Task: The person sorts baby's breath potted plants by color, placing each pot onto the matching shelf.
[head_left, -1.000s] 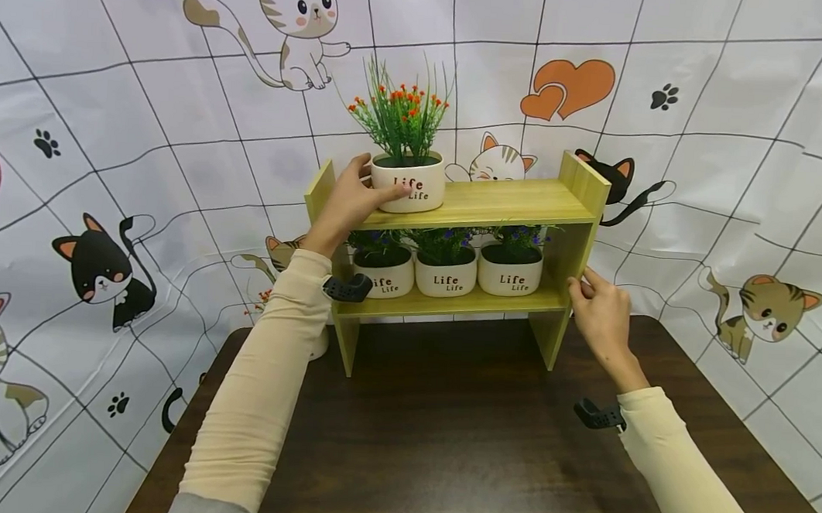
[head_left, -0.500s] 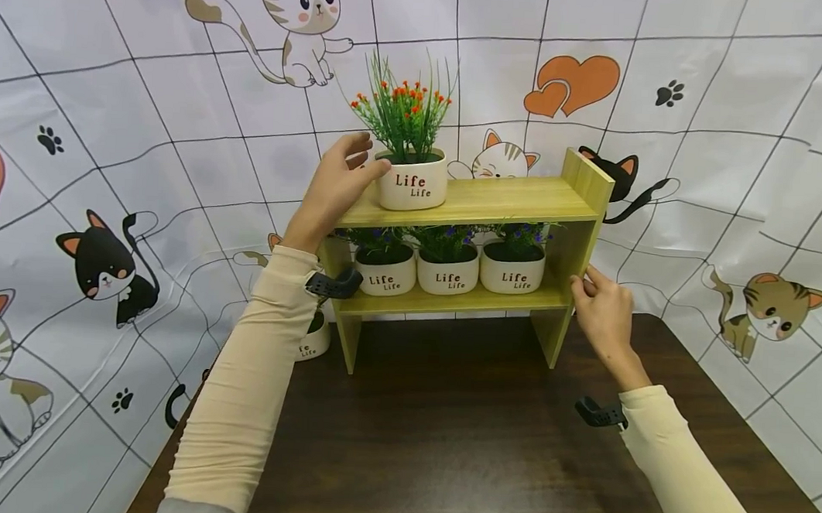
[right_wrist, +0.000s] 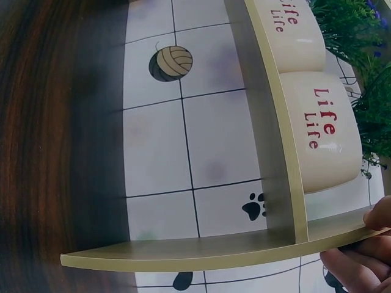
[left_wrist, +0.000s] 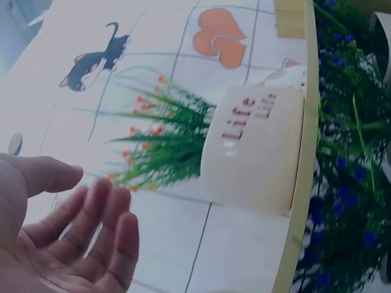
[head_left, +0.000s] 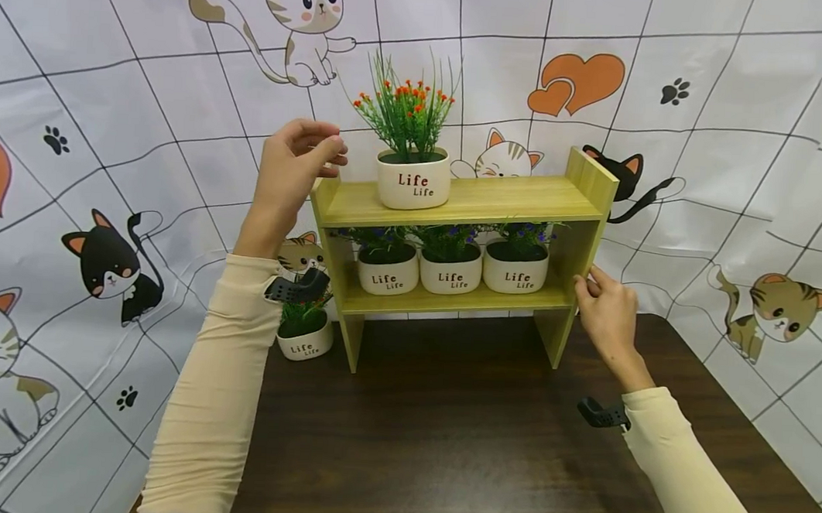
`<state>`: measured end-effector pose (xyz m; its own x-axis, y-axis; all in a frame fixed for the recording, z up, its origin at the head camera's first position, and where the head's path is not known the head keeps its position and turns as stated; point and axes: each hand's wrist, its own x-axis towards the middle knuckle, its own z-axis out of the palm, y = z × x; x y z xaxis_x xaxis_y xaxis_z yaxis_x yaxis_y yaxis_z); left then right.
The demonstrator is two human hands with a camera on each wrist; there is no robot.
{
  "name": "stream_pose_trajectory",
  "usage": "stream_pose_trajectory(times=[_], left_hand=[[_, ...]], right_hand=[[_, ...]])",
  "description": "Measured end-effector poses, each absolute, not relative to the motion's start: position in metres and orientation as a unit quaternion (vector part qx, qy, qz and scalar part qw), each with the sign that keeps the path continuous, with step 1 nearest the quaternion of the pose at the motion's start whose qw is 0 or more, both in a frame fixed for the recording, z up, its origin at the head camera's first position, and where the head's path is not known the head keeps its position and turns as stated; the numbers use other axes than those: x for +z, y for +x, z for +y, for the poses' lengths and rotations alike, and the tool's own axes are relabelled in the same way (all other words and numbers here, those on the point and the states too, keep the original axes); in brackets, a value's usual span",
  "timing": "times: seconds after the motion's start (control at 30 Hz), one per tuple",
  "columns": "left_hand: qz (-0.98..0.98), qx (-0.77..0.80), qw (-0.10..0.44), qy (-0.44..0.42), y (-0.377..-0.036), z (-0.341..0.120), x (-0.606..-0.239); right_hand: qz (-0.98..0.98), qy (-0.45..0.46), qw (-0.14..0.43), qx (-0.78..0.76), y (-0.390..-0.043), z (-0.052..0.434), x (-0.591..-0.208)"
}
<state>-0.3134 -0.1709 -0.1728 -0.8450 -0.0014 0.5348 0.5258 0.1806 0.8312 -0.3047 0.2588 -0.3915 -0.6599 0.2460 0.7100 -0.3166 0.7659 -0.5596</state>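
A white "Life" flowerpot (head_left: 415,183) with orange flowers stands on the upper board of a small wooden shelf (head_left: 511,200), left of its middle. To its left, my left hand (head_left: 286,172) hovers apart from the pot, fingers loosely bent, holding nothing; the left wrist view shows the same hand (left_wrist: 79,232) beside the orange blooms. My right hand (head_left: 606,313) pinches the front edge of the shelf's right side panel between thumb and fingers, also visible in the right wrist view at the panel (right_wrist: 201,259).
Several white pots with blue flowers, such as the middle pot (head_left: 450,270), line the lower board. Another potted plant (head_left: 305,336) with red flowers stands on the dark table (head_left: 429,443) left of the shelf. A cat-patterned wall covering (head_left: 200,160) rises behind.
My left hand has let go of the orange-flowered pot and moved left, away from it. The pot stays on the upper board; the right hand keeps its hold on the side panel.
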Motion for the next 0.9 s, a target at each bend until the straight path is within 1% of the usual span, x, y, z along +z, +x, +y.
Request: stream_pose_trajectory(times=[0.3, 0.7, 0.9], left_hand=[[-0.683, -0.657, 0.236, -0.216, -0.304, -0.201, -0.175], [-0.66, -0.678, 0.262, -0.189, -0.299, -0.244, -0.191], [-0.648, -0.689, 0.27, -0.18, -0.298, -0.262, -0.206]], right_hand=[[-0.847, 0.015, 0.406, 0.342, -0.304, 0.258, -0.391], [-0.847, 0.016, 0.409, 0.34, -0.304, 0.258, -0.391], [-0.847, 0.017, 0.409, 0.34, -0.304, 0.258, -0.391]])
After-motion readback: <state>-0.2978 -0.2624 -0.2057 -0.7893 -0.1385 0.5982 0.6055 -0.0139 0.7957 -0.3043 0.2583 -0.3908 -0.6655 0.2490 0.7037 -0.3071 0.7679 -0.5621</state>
